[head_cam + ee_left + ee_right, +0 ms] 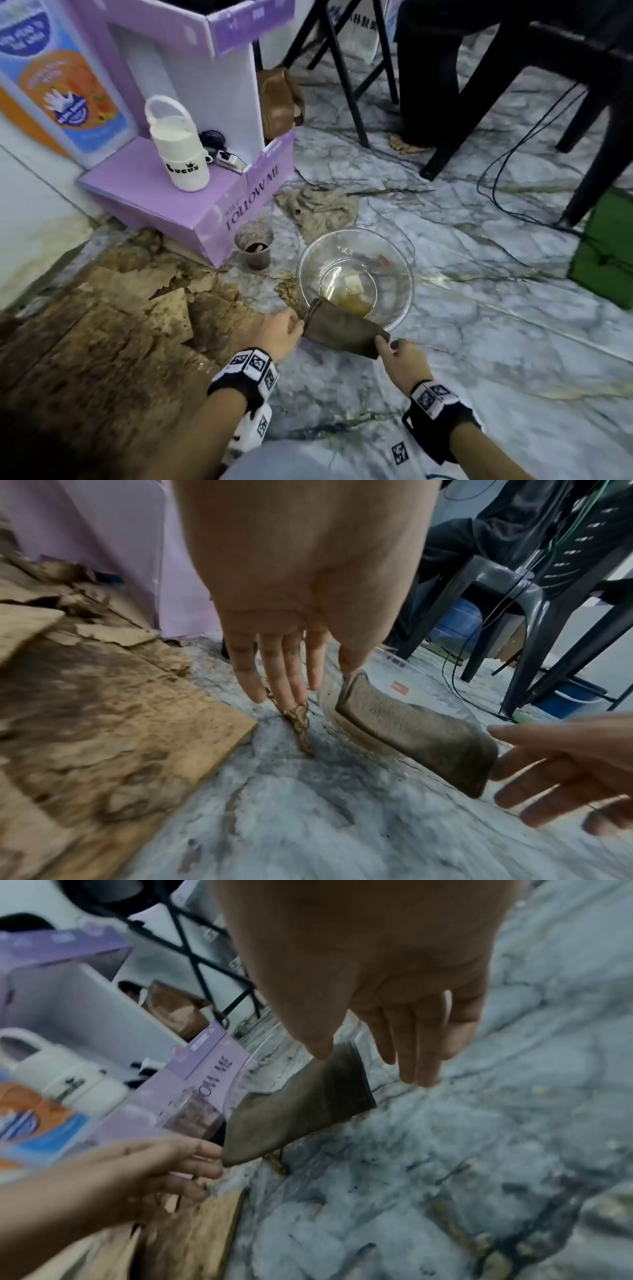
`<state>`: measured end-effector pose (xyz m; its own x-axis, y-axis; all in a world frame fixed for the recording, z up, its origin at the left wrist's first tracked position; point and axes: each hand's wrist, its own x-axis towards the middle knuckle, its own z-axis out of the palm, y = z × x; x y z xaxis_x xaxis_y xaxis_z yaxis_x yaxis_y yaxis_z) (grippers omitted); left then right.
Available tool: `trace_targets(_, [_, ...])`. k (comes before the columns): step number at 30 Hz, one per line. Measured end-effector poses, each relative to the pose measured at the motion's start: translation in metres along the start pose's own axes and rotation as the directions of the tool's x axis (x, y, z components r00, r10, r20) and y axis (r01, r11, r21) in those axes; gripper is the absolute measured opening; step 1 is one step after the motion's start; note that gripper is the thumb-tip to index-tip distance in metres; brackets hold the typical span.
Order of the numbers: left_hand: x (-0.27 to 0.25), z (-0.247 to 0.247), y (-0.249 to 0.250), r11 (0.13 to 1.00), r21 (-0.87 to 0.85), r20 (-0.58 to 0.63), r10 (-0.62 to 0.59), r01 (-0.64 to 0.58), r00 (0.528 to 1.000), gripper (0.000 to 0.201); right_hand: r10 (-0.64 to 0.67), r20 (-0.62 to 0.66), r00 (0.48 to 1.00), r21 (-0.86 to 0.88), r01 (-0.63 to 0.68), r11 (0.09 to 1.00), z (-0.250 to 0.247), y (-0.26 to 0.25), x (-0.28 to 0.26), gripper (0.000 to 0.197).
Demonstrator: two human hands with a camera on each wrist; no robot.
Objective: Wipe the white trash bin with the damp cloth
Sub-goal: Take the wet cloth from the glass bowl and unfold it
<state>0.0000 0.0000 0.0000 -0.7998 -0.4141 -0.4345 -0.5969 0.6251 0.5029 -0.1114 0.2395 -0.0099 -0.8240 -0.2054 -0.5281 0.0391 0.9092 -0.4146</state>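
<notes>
Marbled grey floor [479,308], partly covered at left by torn, stained brown cardboard [102,342], carries a clear glass bowl [404,270] holding murky liquid. Left hand [281,330] and right hand [399,356] each pinch one end of the dark brown damp cloth [342,330], stretched flat, long axis left-right over the bowl's near rim. Beyond stand a purple box [191,205], a white bottle [180,154] and a dirty plastic cup [255,245].

place: home floor | marble-look tiles [479,308] | plastic chair [548,85] | purple storage box [205,212]
</notes>
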Motion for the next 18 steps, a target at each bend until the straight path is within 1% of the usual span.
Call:
trace_targets(2, [0.011,0.008,0.002,0.998,-0.051,0.043,-0.025,0.027,0.999,0.038,-0.019,0.009,1.0,0.14,0.018,0.99,0.005,0.006,0.007,0.051])
trace_targets(4, [0.013,0.012,0.006,0.997,-0.075,0.07,-0.027,0.033,0.997,0.042,-0.075,0.048,0.996,0.3,0.057,0.952,0.012,0.007,0.008,0.047])
trace_targets(5, [0.015,0.016,0.006,0.996,-0.091,0.064,-0.011,0.017,0.998,0.041,-0.09,0.062,0.994,0.381,0.06,0.923,0.018,0.01,0.011,0.044])
trace_targets(7, [0.015,0.02,0.009,0.992,-0.127,0.034,0.012,-0.007,0.999,0.037,-0.088,0.044,0.995,0.47,0.058,0.881,0.024,0.014,0.014,0.039])
trace_targets(10, [0.018,0.022,0.009,0.968,-0.25,0.012,-0.013,0.015,1.0,0.023,-0.084,0.014,0.996,0.482,0.067,0.874,0.025,0.014,0.017,0.033])
trace_targets(12, [0.02,0.027,0.008,0.939,-0.342,0.002,-0.016,0.016,1.0,0.015,-0.088,0.011,0.996,0.435,0.074,0.897,0.022,0.012,0.014,0.032])
trace_targets(14, [0.018,0.031,0.006,0.926,-0.377,0.002,-0.018,0.018,1.0,0.013,-0.1,-0.009,0.995,0.353,0.097,0.931,0.018,0.009,0.01,0.036])
trace_targets(18, [0.009,0.032,0.008,0.897,-0.443,-0.015,-0.018,0.01,1.0,0.014,-0.161,-0.075,0.984,0.329,0.177,0.928,0.012,0.004,0.002,0.041])
